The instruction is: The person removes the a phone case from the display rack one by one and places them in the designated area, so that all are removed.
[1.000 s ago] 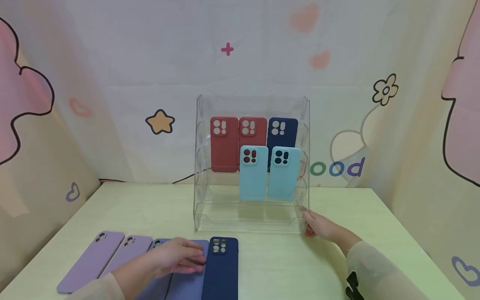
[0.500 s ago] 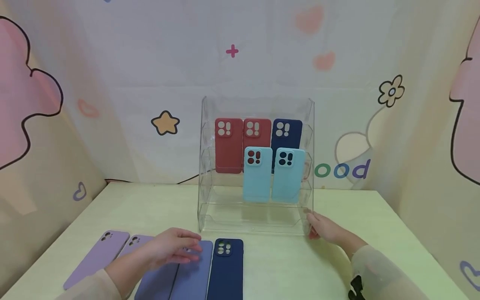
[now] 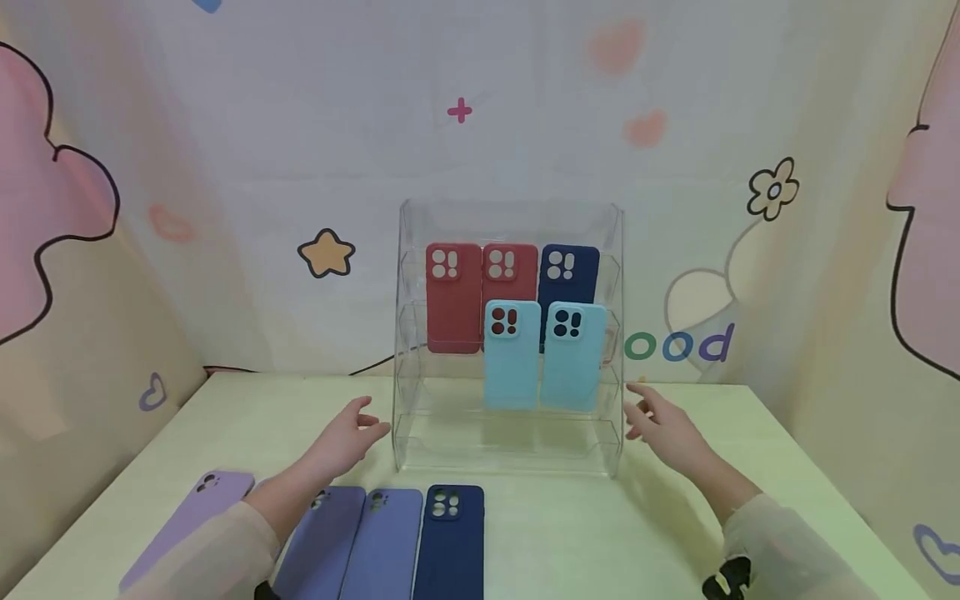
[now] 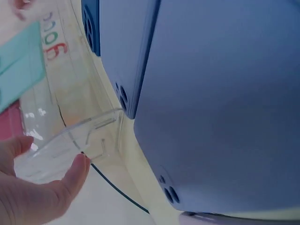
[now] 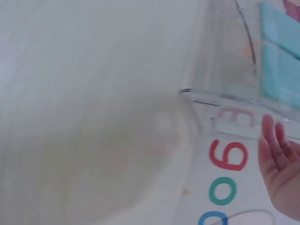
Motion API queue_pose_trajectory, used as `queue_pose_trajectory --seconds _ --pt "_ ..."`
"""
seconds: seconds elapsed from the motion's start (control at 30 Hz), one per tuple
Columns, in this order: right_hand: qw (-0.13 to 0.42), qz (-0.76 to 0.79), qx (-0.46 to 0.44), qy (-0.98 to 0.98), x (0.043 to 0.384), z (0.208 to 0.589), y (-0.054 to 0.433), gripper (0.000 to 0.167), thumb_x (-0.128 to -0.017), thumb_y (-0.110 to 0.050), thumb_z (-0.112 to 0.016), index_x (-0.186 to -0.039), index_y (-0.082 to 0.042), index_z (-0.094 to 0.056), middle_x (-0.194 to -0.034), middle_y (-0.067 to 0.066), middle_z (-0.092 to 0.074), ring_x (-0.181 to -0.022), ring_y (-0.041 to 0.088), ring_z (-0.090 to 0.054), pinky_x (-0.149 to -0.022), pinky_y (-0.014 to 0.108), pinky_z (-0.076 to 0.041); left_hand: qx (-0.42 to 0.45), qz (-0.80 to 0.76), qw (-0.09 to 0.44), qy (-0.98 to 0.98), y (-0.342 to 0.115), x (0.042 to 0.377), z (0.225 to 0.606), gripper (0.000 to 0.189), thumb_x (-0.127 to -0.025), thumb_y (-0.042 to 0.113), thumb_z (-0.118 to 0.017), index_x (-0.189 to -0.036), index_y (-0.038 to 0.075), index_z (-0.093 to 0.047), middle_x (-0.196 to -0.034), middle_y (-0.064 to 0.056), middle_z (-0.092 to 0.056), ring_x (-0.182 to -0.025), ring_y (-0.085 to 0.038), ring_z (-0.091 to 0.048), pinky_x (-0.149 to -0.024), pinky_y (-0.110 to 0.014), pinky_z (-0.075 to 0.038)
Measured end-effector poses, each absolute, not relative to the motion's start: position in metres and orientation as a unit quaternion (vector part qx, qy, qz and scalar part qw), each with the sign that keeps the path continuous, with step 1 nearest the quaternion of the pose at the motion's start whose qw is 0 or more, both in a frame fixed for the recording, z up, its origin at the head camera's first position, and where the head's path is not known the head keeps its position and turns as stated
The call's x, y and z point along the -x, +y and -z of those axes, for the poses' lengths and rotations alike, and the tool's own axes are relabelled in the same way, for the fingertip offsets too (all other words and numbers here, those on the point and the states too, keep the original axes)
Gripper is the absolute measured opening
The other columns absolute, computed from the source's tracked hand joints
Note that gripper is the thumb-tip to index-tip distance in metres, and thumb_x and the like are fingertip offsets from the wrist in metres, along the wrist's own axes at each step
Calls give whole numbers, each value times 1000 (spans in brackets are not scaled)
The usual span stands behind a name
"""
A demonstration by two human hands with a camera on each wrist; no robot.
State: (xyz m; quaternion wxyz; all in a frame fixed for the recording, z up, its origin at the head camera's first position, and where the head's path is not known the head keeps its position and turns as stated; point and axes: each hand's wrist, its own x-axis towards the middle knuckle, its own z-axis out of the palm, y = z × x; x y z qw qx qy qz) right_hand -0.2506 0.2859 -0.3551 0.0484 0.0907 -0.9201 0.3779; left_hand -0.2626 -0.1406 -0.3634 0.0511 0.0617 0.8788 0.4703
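Note:
A clear acrylic display rack (image 3: 506, 462) stands on the table. In its upper tier sit two red phone cases (image 3: 453, 312) and a navy phone case (image 3: 570, 271); two light blue phone cases (image 3: 512, 367) stand in front, lower down. My left hand (image 3: 345, 440) is beside the rack's left side, thumb and fingers apart, holding nothing. On the other side, my right hand (image 3: 667, 433) has its fingertips close to the rack's right panel; I cannot tell whether they touch it. The right wrist view shows that hand (image 5: 281, 171) with fairly straight fingers.
Along the table's front left lie a lilac phone case (image 3: 183, 525), two periwinkle phone cases (image 3: 382, 542) and a navy phone case (image 3: 452, 550). My left forearm covers part of this row. A printed cloth (image 3: 247, 200) hangs behind the table.
My left hand has risen from above the periwinkle cases to the rack's left side. My right hand has let go of the rack's lower right corner and moved up along that side.

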Motion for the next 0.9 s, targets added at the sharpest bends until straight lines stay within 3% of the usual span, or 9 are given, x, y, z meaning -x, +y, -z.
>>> queue_pose_trajectory --seconds 0.13,0.3,0.37,0.43,0.57,0.67,0.8,0.9 --pt "122 -402 -89 -903 252 337 279 49 -101 -31 -37 -139 -1 -32 -113 19 -53 -100 34 -60 -82 48 -48 -48 -493 96 863 -136 283 367 68 -95 20 -51 -144 -7 -12 -134 -34 -36 -117 -46 -45 -88 -50 -45" --pt "145 -432 -110 -883 261 320 266 47 -101 -27 -39 -140 -2 -33 -128 21 -48 -114 38 -52 -91 52 -42 -67 -499 135 853 -126 307 373 55 -95 10 -43 -142 -9 -21 -133 -34 -38 -114 -47 -47 -84 -48 -48" --pt "140 -438 -112 -881 265 316 258 49 -100 -25 -41 -142 -3 -31 -134 21 -44 -118 39 -48 -92 51 -41 -66 -485 150 859 -125 313 377 52 -95 6 -39 -142 -10 -23 -129 -32 -43 -106 -43 -54 -80 -47 -50" --pt "127 -442 -107 -882 268 313 249 53 -99 -25 -43 -145 -3 -25 -139 21 -39 -123 39 -43 -94 50 -39 -58 -469 166 865 -125 315 379 51 -95 4 -36 -142 -9 -22 -122 -29 -49 -85 -31 -62 -76 -44 -52" --pt "114 -430 -80 -892 271 309 236 62 -98 -26 -47 -148 -5 -16 -142 24 -34 -125 40 -40 -94 50 -39 -63 -469 192 860 -125 315 380 51 -94 5 -34 -141 -9 -24 -109 -22 -54 -55 -15 -46 -67 -35 -51" --pt "127 -414 -56 -900 274 310 233 63 -96 -26 -51 -147 -5 -20 -135 24 -41 -122 40 -44 -92 49 -42 -80 -487 205 845 -124 315 381 50 -93 5 -33 -140 -9 -25 -110 -22 -54 -67 -18 -54 -71 -37 -51" --pt "154 -390 -45 -907 277 316 234 46 -95 -20 -54 -136 -2 -42 -120 20 -53 -111 38 -54 -86 48 -47 -86 -495 214 838 -123 314 382 50 -93 4 -32 -141 -9 -23 -119 -24 -50 -95 -28 -57 -81 -44 -49" --pt "171 -382 -55 -907 280 319 238 33 -95 -16 -54 -123 0 -53 -112 18 -58 -105 36 -58 -83 48 -48 -84 -488 213 842 -122 314 380 50 -92 4 -32 -140 -8 -24 -121 -25 -48 -99 -32 -56 -82 -44 -49"
